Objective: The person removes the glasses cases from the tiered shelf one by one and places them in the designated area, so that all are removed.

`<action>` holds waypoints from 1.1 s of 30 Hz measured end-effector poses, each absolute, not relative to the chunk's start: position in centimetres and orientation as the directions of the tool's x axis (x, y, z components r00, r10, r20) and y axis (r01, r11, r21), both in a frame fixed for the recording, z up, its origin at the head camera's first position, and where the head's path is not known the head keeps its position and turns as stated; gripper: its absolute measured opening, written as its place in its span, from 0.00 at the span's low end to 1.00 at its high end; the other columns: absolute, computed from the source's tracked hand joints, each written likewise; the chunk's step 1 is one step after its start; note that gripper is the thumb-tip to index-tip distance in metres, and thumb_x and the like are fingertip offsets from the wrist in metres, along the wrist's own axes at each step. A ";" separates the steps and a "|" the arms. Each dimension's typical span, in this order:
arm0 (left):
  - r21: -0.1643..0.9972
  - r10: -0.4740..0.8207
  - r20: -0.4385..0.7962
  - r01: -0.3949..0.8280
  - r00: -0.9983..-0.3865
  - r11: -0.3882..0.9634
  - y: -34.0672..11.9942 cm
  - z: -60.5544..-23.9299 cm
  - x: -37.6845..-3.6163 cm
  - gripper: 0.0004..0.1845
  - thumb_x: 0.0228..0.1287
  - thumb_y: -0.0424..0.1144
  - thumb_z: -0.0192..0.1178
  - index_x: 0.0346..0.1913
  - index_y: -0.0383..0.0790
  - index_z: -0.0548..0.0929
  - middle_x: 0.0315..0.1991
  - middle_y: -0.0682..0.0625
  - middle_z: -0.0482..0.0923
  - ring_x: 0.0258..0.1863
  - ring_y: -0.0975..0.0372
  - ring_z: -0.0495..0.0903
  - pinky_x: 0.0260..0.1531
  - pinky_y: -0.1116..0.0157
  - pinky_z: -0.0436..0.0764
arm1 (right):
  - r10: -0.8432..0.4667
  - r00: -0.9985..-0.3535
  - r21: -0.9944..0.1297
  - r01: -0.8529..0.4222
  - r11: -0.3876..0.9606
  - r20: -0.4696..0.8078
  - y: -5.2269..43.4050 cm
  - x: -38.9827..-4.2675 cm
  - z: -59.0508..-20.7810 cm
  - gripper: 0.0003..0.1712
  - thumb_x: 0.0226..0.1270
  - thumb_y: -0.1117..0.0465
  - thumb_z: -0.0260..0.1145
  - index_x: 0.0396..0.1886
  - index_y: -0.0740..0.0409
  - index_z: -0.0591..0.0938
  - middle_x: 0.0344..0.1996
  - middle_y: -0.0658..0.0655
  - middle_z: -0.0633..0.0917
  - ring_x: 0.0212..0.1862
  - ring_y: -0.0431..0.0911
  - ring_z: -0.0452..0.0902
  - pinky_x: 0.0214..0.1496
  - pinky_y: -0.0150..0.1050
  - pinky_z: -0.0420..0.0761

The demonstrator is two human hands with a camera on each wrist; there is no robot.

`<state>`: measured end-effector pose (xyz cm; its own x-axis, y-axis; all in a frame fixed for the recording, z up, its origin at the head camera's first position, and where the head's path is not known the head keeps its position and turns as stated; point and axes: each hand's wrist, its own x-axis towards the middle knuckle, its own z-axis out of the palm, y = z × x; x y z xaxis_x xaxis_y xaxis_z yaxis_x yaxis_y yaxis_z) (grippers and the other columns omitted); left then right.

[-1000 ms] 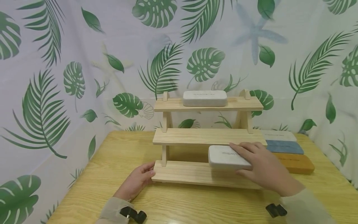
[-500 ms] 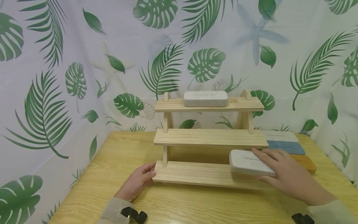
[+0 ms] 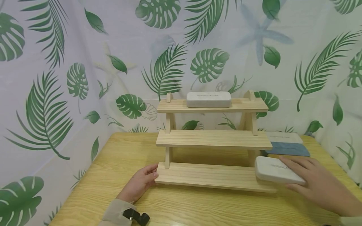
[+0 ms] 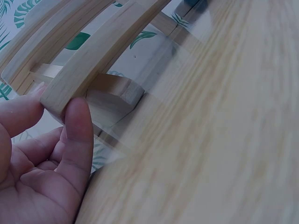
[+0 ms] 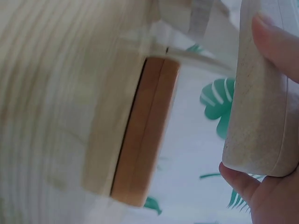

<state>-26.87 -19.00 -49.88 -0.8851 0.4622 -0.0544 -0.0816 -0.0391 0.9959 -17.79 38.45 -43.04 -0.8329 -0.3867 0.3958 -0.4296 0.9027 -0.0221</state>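
A three-tier wooden display shelf [image 3: 213, 138] stands on the table. My left hand [image 3: 140, 183] pinches the left end of its bottom board [image 4: 74, 79] between thumb and fingers. My right hand [image 3: 320, 182] grips a pale grey-white glasses case [image 3: 272, 169] with small lettering on its lid, held up by the right end of the bottom board. In the right wrist view the thumb and a finger hold this case [image 5: 259, 102] at its sides. Another whitish glasses case [image 3: 208, 99] lies on the top board.
Right of the shelf lie a white case [image 3: 285, 137], a blue case [image 3: 289, 148] and an orange case [image 5: 147, 130], the orange one mostly hidden behind my right hand in the head view. Leaf-printed cloth [image 3: 212, 31] hangs behind the wood-grain table [image 3: 186, 207].
My right hand has carried the white glasses case rightward and slightly down, from in front of the bottom board to its right end, covering the orange case. The left hand keeps its place.
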 end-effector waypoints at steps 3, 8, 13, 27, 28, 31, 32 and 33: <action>0.997 0.458 -0.052 -0.076 -0.887 -0.034 -19.0 -49.8 -26.8 0.32 0.80 0.34 0.51 0.78 0.27 0.53 0.72 0.32 0.63 0.62 0.53 0.74 0.56 0.62 0.78 | -0.363 -0.845 -0.031 -0.407 0.913 0.392 39.6 -17.6 -43.5 0.55 0.52 0.43 0.80 0.79 0.44 0.66 0.61 0.60 0.77 0.55 0.63 0.72 0.47 0.64 0.75; 0.997 0.460 -0.055 -0.072 -0.886 -0.020 -19.0 -49.7 -26.8 0.32 0.80 0.35 0.51 0.78 0.27 0.53 0.72 0.32 0.63 0.62 0.54 0.74 0.55 0.62 0.78 | -0.324 -0.878 -0.045 -0.362 0.931 0.353 41.5 -17.0 -44.3 0.57 0.52 0.43 0.81 0.80 0.45 0.64 0.59 0.65 0.77 0.53 0.69 0.72 0.44 0.67 0.73; 0.997 0.460 -0.058 -0.074 -0.886 -0.017 -19.0 -49.6 -26.9 0.33 0.80 0.37 0.52 0.79 0.28 0.52 0.72 0.33 0.62 0.63 0.53 0.73 0.55 0.63 0.78 | -0.308 -0.875 -0.023 -0.341 0.940 0.375 43.4 -16.9 -45.4 0.62 0.47 0.43 0.82 0.81 0.44 0.62 0.54 0.68 0.79 0.51 0.68 0.72 0.47 0.67 0.70; 0.996 0.461 -0.060 -0.084 -0.886 -0.033 -19.1 -49.7 -26.7 0.33 0.80 0.36 0.52 0.79 0.27 0.52 0.73 0.32 0.62 0.63 0.53 0.74 0.56 0.62 0.78 | -0.304 -0.942 -0.090 -0.318 0.944 0.144 45.2 -17.6 -46.5 0.58 0.56 0.35 0.74 0.81 0.48 0.61 0.60 0.71 0.77 0.54 0.72 0.73 0.46 0.70 0.72; 0.996 0.461 -0.060 -0.083 -0.885 -0.031 -19.1 -49.7 -26.7 0.33 0.80 0.36 0.52 0.79 0.27 0.52 0.73 0.32 0.61 0.63 0.53 0.74 0.55 0.62 0.78 | -0.307 -0.942 -0.091 -0.320 0.943 0.136 45.1 -17.7 -46.5 0.57 0.56 0.35 0.74 0.81 0.48 0.61 0.60 0.70 0.77 0.54 0.72 0.73 0.46 0.70 0.72; 0.996 0.462 -0.063 -0.085 -0.885 -0.027 -19.1 -49.6 -26.7 0.34 0.80 0.36 0.52 0.79 0.27 0.52 0.73 0.31 0.61 0.63 0.53 0.73 0.55 0.62 0.77 | -0.320 -0.939 -0.104 -0.333 0.937 0.123 44.9 -18.0 -46.7 0.55 0.56 0.36 0.74 0.79 0.51 0.64 0.61 0.70 0.77 0.55 0.70 0.74 0.47 0.69 0.72; 0.996 0.463 -0.063 -0.085 -0.884 -0.026 -19.1 -49.6 -26.8 0.34 0.80 0.37 0.52 0.79 0.27 0.52 0.73 0.31 0.60 0.64 0.53 0.73 0.55 0.62 0.77 | -0.322 -0.938 -0.103 -0.335 0.937 0.125 44.8 -18.1 -46.7 0.54 0.56 0.37 0.74 0.79 0.51 0.65 0.61 0.69 0.78 0.55 0.70 0.74 0.47 0.69 0.73; 0.996 0.463 -0.063 -0.084 -0.884 -0.026 -19.1 -49.7 -26.8 0.34 0.80 0.37 0.52 0.79 0.27 0.52 0.74 0.32 0.60 0.64 0.52 0.72 0.56 0.62 0.77 | -0.327 -0.936 -0.103 -0.341 0.934 0.129 44.7 -18.2 -46.8 0.54 0.56 0.37 0.75 0.78 0.51 0.66 0.61 0.68 0.78 0.55 0.69 0.74 0.47 0.68 0.73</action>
<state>-26.83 -19.09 -49.67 -0.8839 0.4635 -0.0627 -0.0844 -0.0262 0.9961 -18.25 44.72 -46.78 -0.9361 -0.3275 0.1285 -0.3410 0.9344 -0.1028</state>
